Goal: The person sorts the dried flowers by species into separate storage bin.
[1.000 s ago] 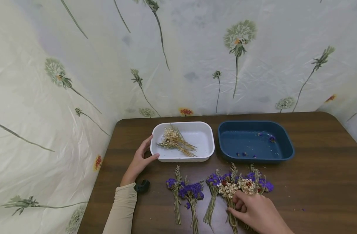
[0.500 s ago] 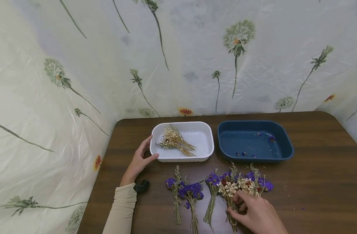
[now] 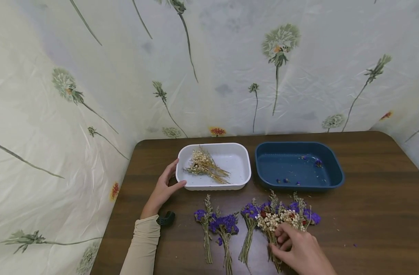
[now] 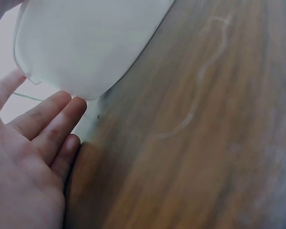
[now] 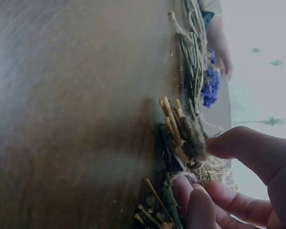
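My left hand (image 3: 162,189) rests with straight fingers against the left end of a white tray (image 3: 241,175); the left wrist view shows its fingers (image 4: 47,119) touching the tray's wall (image 4: 86,43). A cream dried-flower bunch (image 3: 205,166) lies in that tray. My right hand (image 3: 298,250) pinches the bound stems of a cream and red dried bunch (image 3: 276,221) lying on the table. In the right wrist view thumb and fingers (image 5: 238,148) close around those cut stems (image 5: 178,131). Purple bunches (image 3: 224,225) lie to the left of it.
A dark blue tray (image 3: 334,170) with a few purple petals stands right of the white tray. A small black clip (image 3: 166,219) lies by my left wrist. A flower-printed sheet (image 3: 230,68) hangs behind and left of the brown table (image 3: 374,214).
My right hand has shifted slightly down and left along the stems of the cream and red bunch. The left hand and trays have not moved.
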A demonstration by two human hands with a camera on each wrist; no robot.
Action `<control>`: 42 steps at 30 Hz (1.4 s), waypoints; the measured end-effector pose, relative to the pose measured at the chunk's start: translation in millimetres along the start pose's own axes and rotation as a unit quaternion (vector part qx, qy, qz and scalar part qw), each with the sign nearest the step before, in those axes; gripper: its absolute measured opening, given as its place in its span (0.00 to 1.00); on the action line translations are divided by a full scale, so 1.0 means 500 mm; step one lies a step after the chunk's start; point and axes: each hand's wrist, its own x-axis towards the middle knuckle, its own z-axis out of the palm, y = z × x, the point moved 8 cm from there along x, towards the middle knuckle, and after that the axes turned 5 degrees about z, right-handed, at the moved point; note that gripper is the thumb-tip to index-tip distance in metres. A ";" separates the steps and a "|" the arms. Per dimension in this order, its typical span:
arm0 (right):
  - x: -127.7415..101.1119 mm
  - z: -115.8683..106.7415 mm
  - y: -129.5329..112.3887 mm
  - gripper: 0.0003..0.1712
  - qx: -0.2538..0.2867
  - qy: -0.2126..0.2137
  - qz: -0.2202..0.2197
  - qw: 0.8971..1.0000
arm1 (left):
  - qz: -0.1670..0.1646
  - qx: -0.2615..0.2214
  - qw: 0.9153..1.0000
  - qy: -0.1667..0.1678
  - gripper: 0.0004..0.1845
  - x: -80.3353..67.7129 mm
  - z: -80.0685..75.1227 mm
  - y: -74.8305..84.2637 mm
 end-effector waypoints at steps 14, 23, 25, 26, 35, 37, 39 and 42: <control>0.005 0.003 0.023 0.17 0.011 -0.019 0.048 0.999 | 0.006 -0.001 1.000 -0.001 0.44 0.001 0.001 0.005; 0.000 -0.010 0.035 0.18 0.030 -0.019 0.045 0.998 | 0.005 -0.003 1.000 -0.003 0.44 0.002 0.001 0.004; 0.000 -0.012 0.037 0.18 0.039 -0.024 0.047 0.998 | 0.003 -0.006 1.000 -0.003 0.44 0.002 0.001 0.003; 0.000 -0.014 0.039 0.18 0.043 -0.027 0.048 0.998 | 0.003 -0.006 1.000 -0.003 0.44 0.002 0.001 0.003; 0.004 -0.028 0.047 0.12 0.036 -0.042 0.069 0.996 | 0.000 -0.005 1.000 -0.002 0.44 0.001 0.000 -0.005; 0.005 -0.028 0.047 0.11 0.027 -0.044 0.070 0.996 | -0.002 -0.006 1.000 -0.002 0.44 0.000 0.000 -0.006; 0.004 -0.028 0.046 0.10 0.019 -0.048 0.064 0.997 | -0.003 -0.008 1.000 0.000 0.44 0.000 0.000 -0.006; 0.004 -0.026 0.046 0.10 0.013 -0.047 0.058 0.997 | -0.001 -0.008 1.000 0.001 0.44 0.000 0.000 -0.008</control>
